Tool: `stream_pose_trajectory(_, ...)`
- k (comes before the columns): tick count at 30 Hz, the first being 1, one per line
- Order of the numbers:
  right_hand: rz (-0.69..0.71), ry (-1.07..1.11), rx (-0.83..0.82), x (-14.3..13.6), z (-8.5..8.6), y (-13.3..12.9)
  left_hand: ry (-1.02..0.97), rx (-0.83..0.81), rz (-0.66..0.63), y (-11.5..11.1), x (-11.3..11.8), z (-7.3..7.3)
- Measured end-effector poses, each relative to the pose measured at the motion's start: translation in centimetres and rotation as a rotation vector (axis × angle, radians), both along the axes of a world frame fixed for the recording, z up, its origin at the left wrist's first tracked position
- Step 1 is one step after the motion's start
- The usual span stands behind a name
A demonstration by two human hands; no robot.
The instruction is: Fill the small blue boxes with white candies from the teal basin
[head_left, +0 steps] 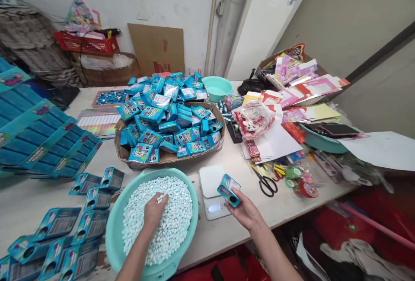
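My left hand (154, 211) is in the turquoise basin (110, 242), its fingers closed around a few small pale candies. Loose candies (173, 220) of the same kind, pale blue and white, fill much of the basin. My right hand (244, 210) grips a small blue candy tin (228, 189) by its lower end, tilted, with a dark round opening facing me. The tin is held just above the right side of a white digital scale (210, 182), whose display is lit. Several similar blue tins (97, 199) with round openings lie left of the basin.
Behind the basin, a cardboard tray (129, 162) is heaped with blue tins. Stacked blue packaging (45, 125) leans in from the left. Black-handled scissors (267, 186), tape rolls (293, 173) and papers (279, 140) lie to the right. An empty turquoise bowl (218, 86) stands farther back.
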State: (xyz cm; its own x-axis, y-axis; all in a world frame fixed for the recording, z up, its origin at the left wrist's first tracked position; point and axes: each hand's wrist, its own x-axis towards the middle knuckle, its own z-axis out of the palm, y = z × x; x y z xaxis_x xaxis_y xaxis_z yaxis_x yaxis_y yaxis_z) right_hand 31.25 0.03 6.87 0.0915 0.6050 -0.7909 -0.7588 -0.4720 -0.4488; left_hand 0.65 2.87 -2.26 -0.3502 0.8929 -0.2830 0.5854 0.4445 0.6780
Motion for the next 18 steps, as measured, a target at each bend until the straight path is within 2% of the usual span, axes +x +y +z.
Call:
stream_pose_trajectory(2,0.075,-0.127,-0.051,2.1,-1.0,-2.4,-0.162,-0.020,0.080,0.4,-0.4,-0.2)
stream_pose_trajectory(3,0.158,-0.230,-0.075,3.2,-1.5,-3.6,-0.235,-0.020,0.112,0.6,-0.6,-0.3)
stream_pose_trajectory(4,0.283,-0.395,-0.113,4.3,-1.9,-4.6,-0.303,-0.016,0.142,0.6,-0.7,-0.4)
stream_pose_trajectory(6,0.605,-0.855,-0.224,6.4,-2.2,-6.0,-0.438,-0.009,0.188,0.7,-0.7,-0.3)
stream_pose_trajectory(8,0.873,-1.234,-0.334,8.0,-2.1,-6.4,-0.583,-0.025,0.223,0.6,-0.6,0.2)
stream_pose_trajectory(9,0.963,-1.345,-0.374,8.6,-1.9,-6.2,-0.651,-0.038,0.251,0.6,-0.5,0.6)
stream_pose_trajectory(12,1.116,-1.486,-0.412,9.3,-1.3,-4.9,-0.837,-0.076,0.355,0.4,-0.2,2.3)
stream_pose_trajectory(18,1.330,-1.726,-0.414,7.7,-0.4,-1.8,-1.225,-0.149,0.459,0.1,-0.7,5.2)
